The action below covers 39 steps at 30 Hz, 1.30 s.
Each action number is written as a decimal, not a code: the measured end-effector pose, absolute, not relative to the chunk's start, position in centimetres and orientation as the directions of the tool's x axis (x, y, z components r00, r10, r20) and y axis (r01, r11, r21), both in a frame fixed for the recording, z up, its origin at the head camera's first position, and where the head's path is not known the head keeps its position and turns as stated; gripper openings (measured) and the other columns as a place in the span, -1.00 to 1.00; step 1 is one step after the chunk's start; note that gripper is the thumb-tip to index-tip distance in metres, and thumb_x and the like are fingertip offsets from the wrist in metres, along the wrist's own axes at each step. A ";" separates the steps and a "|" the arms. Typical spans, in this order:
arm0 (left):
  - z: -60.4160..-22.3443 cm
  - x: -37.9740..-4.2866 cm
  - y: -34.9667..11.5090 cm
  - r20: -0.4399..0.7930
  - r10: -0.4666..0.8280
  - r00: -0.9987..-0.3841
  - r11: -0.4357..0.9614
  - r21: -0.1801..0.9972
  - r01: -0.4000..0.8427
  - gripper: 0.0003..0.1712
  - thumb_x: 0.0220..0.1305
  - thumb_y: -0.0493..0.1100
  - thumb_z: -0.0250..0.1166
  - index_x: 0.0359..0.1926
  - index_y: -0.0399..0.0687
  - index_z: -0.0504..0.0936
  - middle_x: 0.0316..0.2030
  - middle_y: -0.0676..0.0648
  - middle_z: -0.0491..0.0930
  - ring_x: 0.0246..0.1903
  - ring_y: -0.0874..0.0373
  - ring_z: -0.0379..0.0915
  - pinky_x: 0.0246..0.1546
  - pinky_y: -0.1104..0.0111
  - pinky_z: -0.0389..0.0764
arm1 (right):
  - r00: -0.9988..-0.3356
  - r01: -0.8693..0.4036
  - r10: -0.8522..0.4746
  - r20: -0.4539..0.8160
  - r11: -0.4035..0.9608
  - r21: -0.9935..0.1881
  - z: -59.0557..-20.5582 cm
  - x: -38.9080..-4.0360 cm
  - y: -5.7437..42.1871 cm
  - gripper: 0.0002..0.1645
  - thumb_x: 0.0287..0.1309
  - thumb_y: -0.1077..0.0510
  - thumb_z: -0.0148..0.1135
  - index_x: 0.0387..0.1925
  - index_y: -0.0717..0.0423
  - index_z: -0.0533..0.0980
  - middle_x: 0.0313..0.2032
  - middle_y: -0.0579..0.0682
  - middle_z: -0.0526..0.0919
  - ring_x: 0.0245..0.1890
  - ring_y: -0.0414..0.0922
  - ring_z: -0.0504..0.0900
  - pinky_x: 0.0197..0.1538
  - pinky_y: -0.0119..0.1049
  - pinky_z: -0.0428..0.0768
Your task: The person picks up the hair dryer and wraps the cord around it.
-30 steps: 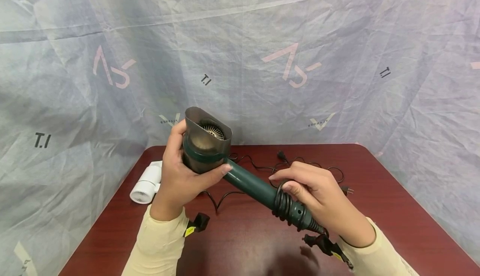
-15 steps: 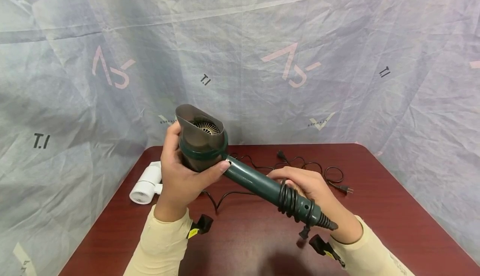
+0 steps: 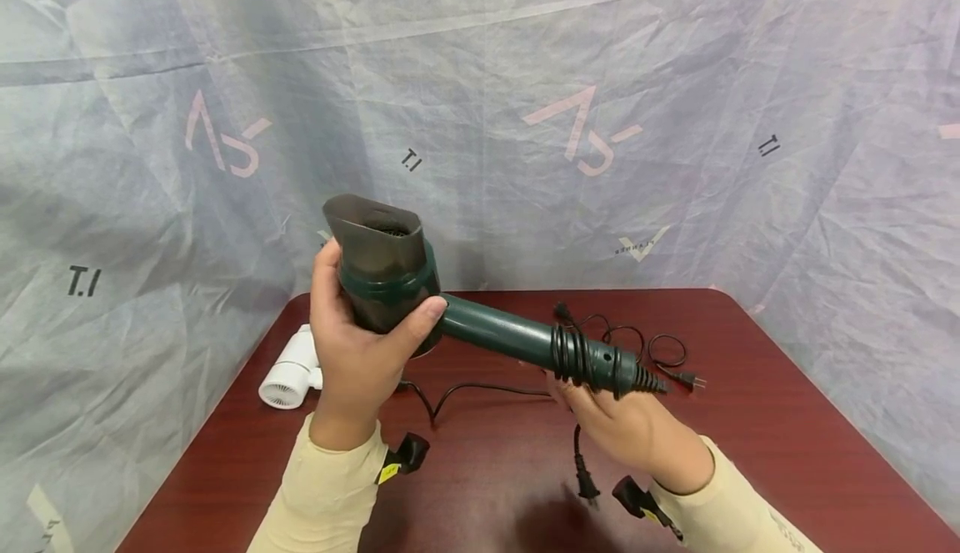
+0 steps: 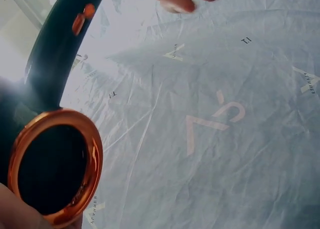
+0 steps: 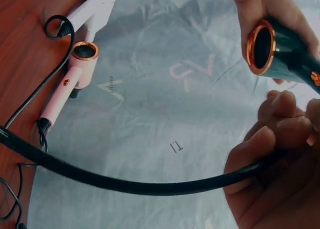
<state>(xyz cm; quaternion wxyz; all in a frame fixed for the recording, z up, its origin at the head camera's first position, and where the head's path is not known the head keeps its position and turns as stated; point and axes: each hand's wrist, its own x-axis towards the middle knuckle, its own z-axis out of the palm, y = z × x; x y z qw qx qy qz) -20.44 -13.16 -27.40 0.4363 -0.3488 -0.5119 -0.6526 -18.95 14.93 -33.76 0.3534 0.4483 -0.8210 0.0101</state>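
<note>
A dark green hair dryer with a smoky nozzle is held above the table, handle pointing right. My left hand grips its round head, thumb across the front. In the left wrist view, a copper ring rims the dryer's back opening. Black cord is wound round the handle's end. Under that end, my right hand curls its fingers round a length of cord, partly hidden by the handle in the head view. A plug dangles below it.
A white hair dryer lies at the table's left, partly behind my left hand. The right wrist view also has a pink hair dryer. Loose cords with another plug lie at the back right of the red-brown table.
The dryer has tipped, its nozzle moving left and up and its handle rising closer to level. My right hand has moved from beside the coil to below the handle, and a plug now hangs free.
</note>
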 end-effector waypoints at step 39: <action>-25.9 -19.7 -13.6 0.839 -0.402 -0.367 0.036 0.415 0.909 -0.08 -0.07 -0.48 0.50 0.36 -0.27 0.35 0.13 -0.28 0.53 0.05 -0.18 0.49 0.07 0.22 0.59 | -0.493 -0.828 -0.569 0.659 0.540 -0.153 -31.0 -14.5 12.9 -0.76 0.42 0.24 0.20 0.03 -0.11 0.55 -0.44 -0.46 0.47 -0.57 -0.55 0.21 -0.43 -0.69 0.29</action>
